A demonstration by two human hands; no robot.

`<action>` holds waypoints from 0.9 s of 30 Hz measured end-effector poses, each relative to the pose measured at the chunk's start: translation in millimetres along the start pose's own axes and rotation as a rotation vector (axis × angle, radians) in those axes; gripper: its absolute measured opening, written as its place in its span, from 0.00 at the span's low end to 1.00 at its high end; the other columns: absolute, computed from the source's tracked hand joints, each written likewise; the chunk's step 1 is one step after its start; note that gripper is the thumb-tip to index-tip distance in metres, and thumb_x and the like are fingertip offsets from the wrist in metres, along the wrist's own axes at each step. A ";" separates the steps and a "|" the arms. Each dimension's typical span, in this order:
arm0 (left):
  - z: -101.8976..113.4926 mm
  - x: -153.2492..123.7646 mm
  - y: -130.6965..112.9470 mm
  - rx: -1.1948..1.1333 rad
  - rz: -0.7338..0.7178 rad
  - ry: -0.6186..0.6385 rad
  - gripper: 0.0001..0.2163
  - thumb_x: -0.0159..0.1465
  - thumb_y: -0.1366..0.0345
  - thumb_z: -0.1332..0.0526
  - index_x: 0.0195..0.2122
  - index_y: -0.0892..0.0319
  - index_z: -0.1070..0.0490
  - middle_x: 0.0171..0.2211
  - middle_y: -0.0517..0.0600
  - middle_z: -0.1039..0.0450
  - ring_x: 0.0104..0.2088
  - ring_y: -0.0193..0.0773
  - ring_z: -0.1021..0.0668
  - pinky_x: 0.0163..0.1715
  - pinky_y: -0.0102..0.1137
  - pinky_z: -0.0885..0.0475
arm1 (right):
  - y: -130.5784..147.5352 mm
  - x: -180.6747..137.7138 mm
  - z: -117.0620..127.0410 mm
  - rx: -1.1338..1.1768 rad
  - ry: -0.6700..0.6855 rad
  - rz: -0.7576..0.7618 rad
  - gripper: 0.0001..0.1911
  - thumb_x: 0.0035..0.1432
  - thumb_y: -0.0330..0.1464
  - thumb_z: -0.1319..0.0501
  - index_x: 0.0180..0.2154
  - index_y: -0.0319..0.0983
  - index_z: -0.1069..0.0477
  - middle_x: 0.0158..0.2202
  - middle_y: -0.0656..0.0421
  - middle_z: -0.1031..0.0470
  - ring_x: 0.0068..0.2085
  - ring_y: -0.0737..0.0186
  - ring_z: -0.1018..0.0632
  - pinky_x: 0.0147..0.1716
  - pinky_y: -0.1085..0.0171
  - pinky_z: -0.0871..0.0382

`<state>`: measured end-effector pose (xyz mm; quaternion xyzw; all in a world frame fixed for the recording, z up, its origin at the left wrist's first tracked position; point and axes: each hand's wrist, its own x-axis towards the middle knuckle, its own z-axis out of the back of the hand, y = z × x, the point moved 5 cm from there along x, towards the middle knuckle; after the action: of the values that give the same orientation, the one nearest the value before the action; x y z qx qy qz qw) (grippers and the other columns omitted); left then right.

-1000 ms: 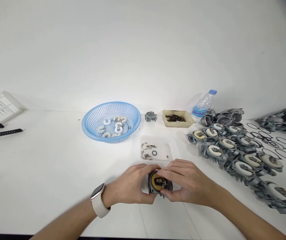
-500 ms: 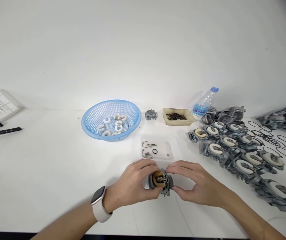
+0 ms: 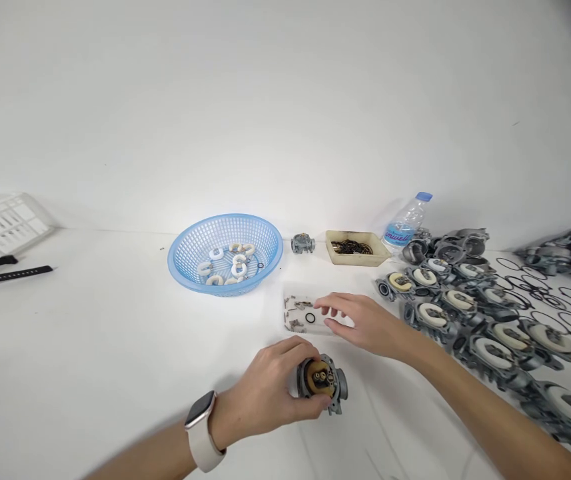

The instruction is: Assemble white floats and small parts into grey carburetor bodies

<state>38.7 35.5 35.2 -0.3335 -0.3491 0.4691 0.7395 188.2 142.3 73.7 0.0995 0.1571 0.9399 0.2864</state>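
Observation:
My left hand [image 3: 282, 383] grips a grey metal carburetor [image 3: 338, 387] by its left side, thumb in front and fingers behind. A yellowish float sits in the carburetor's upward-facing opening, with brass parts in the middle. Over the right part of a shallow clear tray [image 3: 318, 329] hovers my right hand [image 3: 360, 323], fingers apart and nothing visible in them. Small metal pins and bits lie in the tray's left part, with a small black O-ring [image 3: 310, 318] near its middle.
A blue basket [image 3: 175, 267] holds white floats. Behind the tray are a lone carburetor [image 3: 303, 244], a cream box [image 3: 360, 259] of black rings and a bottle [image 3: 405, 223]. Several carburetor bodies [image 3: 495, 350] and loose rings spread rightward. Black straps [image 3: 10, 277] and a white rack [image 3: 12, 220] lie left.
My right hand has let go of the carburetor and moved up to above the clear tray. My left hand still holds the carburetor. The view has tilted slightly upward.

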 end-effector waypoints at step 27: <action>-7.6 -3.2 8.8 0.172 -0.078 -0.017 0.18 0.59 0.55 0.30 0.48 0.52 0.31 0.39 0.45 0.23 0.36 0.40 0.23 0.34 0.29 0.32 | -23.7 80.2 -8.9 -0.092 0.247 -0.049 0.15 0.54 0.27 0.41 0.45 0.41 0.32 0.33 0.61 0.23 0.33 0.61 0.25 0.30 0.67 0.40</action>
<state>40.0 34.3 23.3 -0.2512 -0.3265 0.4708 0.7802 132.3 204.6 64.9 -0.0339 0.1500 0.9439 0.2922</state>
